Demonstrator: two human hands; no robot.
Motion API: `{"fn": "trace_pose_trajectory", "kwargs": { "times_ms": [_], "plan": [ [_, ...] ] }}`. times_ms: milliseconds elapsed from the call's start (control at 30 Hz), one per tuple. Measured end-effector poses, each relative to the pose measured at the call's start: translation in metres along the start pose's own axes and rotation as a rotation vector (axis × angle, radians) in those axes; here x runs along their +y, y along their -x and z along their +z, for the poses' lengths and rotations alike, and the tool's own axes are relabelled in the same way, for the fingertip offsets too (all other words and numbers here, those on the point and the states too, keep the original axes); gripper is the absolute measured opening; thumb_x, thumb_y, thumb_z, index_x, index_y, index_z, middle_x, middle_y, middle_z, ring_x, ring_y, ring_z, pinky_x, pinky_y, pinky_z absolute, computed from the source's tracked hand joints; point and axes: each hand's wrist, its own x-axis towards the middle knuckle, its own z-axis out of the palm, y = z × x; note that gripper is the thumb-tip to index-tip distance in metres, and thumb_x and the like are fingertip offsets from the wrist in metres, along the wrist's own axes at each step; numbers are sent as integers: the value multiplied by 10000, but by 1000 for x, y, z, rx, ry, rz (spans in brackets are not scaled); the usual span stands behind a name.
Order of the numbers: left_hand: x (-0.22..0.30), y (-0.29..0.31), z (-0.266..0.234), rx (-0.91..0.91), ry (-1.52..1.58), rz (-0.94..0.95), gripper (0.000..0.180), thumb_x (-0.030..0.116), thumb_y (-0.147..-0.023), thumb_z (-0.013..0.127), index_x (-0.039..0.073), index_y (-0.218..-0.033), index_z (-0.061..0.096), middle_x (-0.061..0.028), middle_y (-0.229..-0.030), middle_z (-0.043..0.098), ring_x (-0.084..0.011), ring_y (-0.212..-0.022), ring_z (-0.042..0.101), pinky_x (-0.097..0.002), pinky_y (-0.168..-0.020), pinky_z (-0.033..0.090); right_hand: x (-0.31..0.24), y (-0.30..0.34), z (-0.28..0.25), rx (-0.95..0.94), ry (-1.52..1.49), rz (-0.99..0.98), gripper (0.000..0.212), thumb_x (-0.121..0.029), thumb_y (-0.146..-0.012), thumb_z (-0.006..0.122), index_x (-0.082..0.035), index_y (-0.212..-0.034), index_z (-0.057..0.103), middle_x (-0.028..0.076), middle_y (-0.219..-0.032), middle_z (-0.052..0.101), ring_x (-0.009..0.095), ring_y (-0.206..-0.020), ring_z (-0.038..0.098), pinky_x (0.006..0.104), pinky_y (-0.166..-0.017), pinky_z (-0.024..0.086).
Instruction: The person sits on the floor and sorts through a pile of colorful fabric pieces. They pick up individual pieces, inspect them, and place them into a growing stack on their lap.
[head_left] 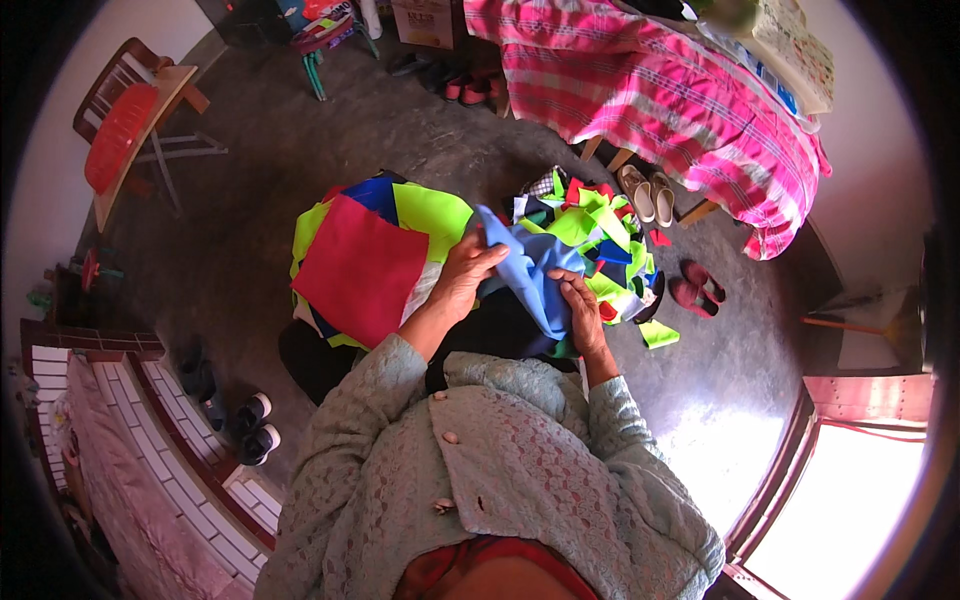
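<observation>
A light blue piece of cloth (pixel 530 275) is stretched between my two hands above my lap. My left hand (pixel 468 268) pinches its upper left part between thumb and fingers. At its right edge my right hand (pixel 582 308) grips the cloth, thumb on top. Close by on the left lies a stack of fabric pieces with a large red piece (pixel 362 270) on top; neon yellow (pixel 430 212) and dark blue pieces (pixel 372 196) stick out around it. Beyond my right hand, a loose heap of scraps (pixel 590 225) in neon yellow, blue, red and white spreads over the floor.
Beige shoes (pixel 648 193) and dark red shoes (pixel 697 289) stand right of the heap. A bed with a pink plaid cover (pixel 650 85) fills the far right. A wooden chair (pixel 130 120) stands far left. Black shoes (pixel 255 428) sit at the near left beside a white-tiled ledge (pixel 165 450).
</observation>
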Motion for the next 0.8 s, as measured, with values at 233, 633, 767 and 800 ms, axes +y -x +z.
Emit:
{"fn": "trace_pose_trajectory", "kwargs": {
  "times_ms": [233,633,767,800],
  "plan": [
    [-11,-1,68,-551,-623,168,271,156,-788,637,70,-1037,570,-24,-951,608,-144,-956,556,-318,-931,376,11,4,0,-28,286,4,758,-455,-666,758,-20,-1214,466,90,-1136,533,193,-1057,496,344,-970,342],
    [-28,31,21,-271,-804,251,109,78,-776,643,25,-844,577,-66,-852,632,-157,-790,643,-275,-678,503,24,-20,0,143,-319,-222,568,-391,-965,326,112,-1192,464,143,-1239,513,214,-1132,490,320,-1031,306],
    [-63,12,-29,135,-1011,258,242,89,-727,674,56,-928,543,-79,-869,626,-227,-734,633,-341,-649,493,-15,-9,26,186,-315,-248,563,-387,-964,328,104,-1206,461,147,-1270,490,213,-1191,447,300,-1051,266],
    [-72,7,-35,162,-1080,287,274,114,-730,669,58,-961,533,-98,-906,615,-262,-788,620,-368,-675,487,-14,-6,23,209,-106,-175,533,-366,-965,337,96,-1196,468,145,-1217,506,211,-1126,456,299,-999,290]
  ]
}}
